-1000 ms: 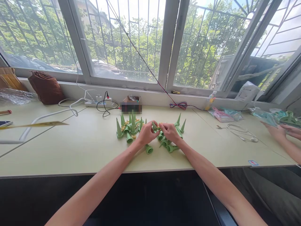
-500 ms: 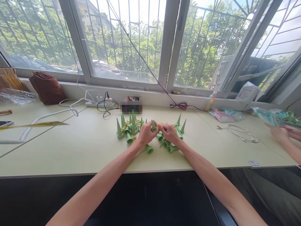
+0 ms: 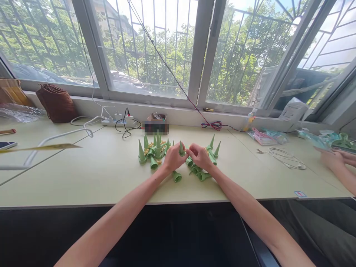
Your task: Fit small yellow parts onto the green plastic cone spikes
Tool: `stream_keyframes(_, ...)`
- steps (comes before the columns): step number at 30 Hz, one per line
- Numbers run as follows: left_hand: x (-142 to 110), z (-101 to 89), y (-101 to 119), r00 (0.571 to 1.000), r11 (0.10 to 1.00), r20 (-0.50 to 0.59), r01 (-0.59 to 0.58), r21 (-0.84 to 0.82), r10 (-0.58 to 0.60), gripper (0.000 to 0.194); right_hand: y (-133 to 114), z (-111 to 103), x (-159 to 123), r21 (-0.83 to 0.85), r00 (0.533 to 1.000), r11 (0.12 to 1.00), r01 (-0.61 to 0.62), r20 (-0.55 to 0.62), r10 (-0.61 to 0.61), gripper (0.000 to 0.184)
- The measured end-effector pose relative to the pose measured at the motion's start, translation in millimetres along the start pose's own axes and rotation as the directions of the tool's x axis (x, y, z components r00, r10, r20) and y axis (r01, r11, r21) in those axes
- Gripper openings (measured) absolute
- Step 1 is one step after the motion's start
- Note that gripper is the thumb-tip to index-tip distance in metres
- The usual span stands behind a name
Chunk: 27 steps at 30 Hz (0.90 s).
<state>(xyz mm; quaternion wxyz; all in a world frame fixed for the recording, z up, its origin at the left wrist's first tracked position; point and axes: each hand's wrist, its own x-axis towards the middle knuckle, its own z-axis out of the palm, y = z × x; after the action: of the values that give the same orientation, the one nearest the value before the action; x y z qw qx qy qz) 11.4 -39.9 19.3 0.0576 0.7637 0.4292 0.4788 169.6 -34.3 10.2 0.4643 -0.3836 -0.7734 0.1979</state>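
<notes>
My left hand (image 3: 175,158) is closed around a green plastic cone-shaped spike (image 3: 181,148), its tip pointing up. Close against it, my right hand (image 3: 199,155) has its fingers pinched together at the side of that spike; whatever is between them is too small to make out. More green spikes lie and stand around both hands: an upright one (image 3: 141,154) at the left, a lying one (image 3: 177,177) with its round open end towards me, and another (image 3: 217,149) at the right. Small yellow pieces (image 3: 159,162) are scattered among them.
Behind the spikes sits a small open box (image 3: 157,118). A power strip (image 3: 108,122) with cables is at the back left, near a brown bag (image 3: 56,104). To the right lie a coiled white cable (image 3: 286,157), plastic packets (image 3: 264,136) and another person's hands (image 3: 332,159).
My right hand's fingers have shifted slightly beside the spike, and the spike stands a little more upright. The other things stay in place, apart from a slight camera shift.
</notes>
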Motion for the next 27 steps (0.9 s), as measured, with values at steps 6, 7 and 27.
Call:
stream_keyframes(6,-0.3,1.0,-2.2,1.000,1.000,0.000,-0.003,-0.004,0.003,0.013,1.6,0.4,0.1,-0.016,1.000,1.000,0.003,0.002,-0.003,0.029)
stream_keyframes(7,-0.2,1.1,-2.5,1.000,1.000,0.002,-0.003,-0.004,0.003,0.013,1.4,0.3,0.1,-0.017,1.000,1.000,0.003,0.003,-0.003,0.029)
stream_keyframes(27,-0.5,0.2,-4.0,0.997,0.998,0.075,-0.002,0.058,-0.002,0.011,0.5,-2.3,-2.1,-0.100,0.998,0.993,0.055,0.024,-0.053,0.026)
